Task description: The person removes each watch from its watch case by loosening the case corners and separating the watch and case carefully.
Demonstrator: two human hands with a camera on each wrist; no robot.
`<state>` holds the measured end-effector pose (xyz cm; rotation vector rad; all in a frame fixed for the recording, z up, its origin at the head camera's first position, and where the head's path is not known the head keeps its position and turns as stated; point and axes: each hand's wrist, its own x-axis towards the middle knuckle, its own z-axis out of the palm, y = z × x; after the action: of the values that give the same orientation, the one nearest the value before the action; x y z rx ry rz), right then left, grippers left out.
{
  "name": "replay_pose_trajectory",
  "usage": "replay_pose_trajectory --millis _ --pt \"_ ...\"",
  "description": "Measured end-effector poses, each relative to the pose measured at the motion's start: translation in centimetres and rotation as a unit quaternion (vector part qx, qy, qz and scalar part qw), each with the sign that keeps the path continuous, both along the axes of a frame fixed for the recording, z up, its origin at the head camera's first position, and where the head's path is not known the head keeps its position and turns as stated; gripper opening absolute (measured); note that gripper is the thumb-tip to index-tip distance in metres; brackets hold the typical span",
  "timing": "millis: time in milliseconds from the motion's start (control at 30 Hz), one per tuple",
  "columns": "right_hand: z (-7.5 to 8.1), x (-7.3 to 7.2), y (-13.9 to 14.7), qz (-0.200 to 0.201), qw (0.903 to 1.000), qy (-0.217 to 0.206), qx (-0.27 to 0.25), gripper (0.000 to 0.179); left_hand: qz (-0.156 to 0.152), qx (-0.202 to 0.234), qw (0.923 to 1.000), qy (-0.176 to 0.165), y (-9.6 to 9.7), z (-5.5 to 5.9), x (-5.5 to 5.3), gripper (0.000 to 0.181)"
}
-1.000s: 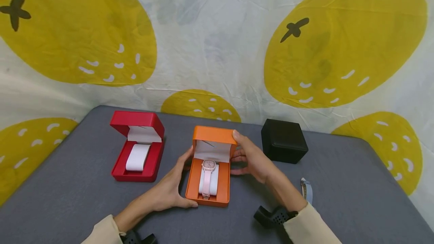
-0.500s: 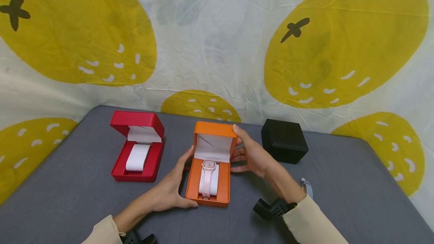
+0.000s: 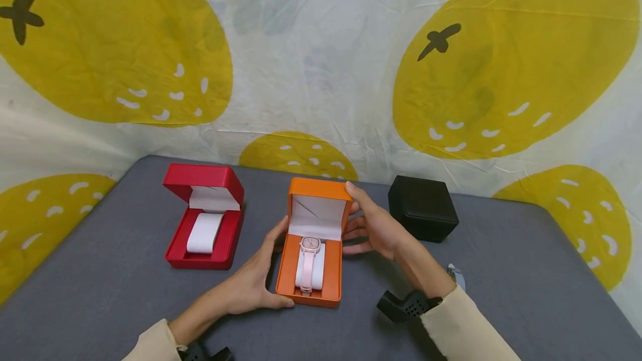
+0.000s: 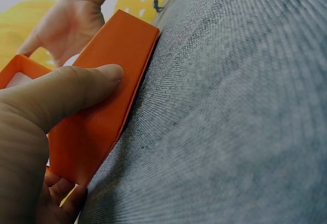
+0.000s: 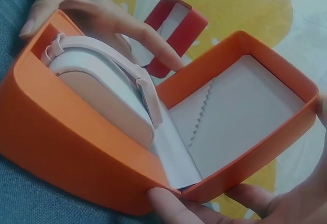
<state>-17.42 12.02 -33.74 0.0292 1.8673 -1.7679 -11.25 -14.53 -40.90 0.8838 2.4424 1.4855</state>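
Note:
An orange watch box (image 3: 285,272) stands with its lid (image 3: 321,186) raised, in the middle of the table. Inside, a pink watch (image 3: 308,266) is wrapped round a white cushion (image 3: 320,266). My left hand (image 3: 254,282) grips the base from the left; its thumb (image 4: 84,89) presses the orange front wall (image 4: 97,127), and its other fingers lie along the left side. With my right hand (image 3: 377,230) I hold the lid at its right, thumb on the top corner and fingers by the side. The right wrist view shows the pink strap (image 5: 97,48) beside the white lid lining (image 5: 240,106).
To the left stands a red watch box (image 3: 232,238), lid up, with a bare white cushion (image 3: 204,233). A black box (image 3: 425,205) sits at the back right. Partly behind my right forearm lies a pale blue watch strap (image 3: 458,277). A patterned cloth (image 3: 321,43) hangs behind the table (image 3: 115,294).
The orange lid has tilted further back, showing more of its white lining. My right hand has risen slightly with it. My left hand has kept its grip in place.

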Motion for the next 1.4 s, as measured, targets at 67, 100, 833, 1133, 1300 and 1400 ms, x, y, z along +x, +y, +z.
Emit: replay_pose_trajectory --millis 67,100,833,1133,1300,1400 --pt "0.1 0.0 0.0 -0.002 1.0000 0.001 0.003 0.078 0.000 -0.001 1.0000 0.000 0.0 0.1 0.1 0.123" --pt "0.1 0.0 -0.1 -0.004 1.0000 0.002 0.005 0.079 -0.002 -0.002 1.0000 0.002 0.0 0.1 0.1 0.123" --pt "-1.8 4.8 1.0 -0.092 0.9848 0.142 0.037 0.049 0.000 -0.007 0.9967 0.081 0.7 0.0 0.4 0.115" --pt "-1.2 6.0 0.6 -0.089 0.9839 0.151 0.034 0.036 0.042 0.019 0.9910 0.125 0.1 0.5 0.8 0.095" --pt "-1.6 7.3 0.9 -0.057 0.9825 0.170 0.051 0.030 0.086 0.011 0.9871 0.134 0.2 1.2 1.1 0.077" --pt "-2.4 8.2 1.1 -0.015 0.9787 0.194 0.066 0.032 0.099 -0.010 0.9869 0.127 0.7 1.4 1.6 0.072"
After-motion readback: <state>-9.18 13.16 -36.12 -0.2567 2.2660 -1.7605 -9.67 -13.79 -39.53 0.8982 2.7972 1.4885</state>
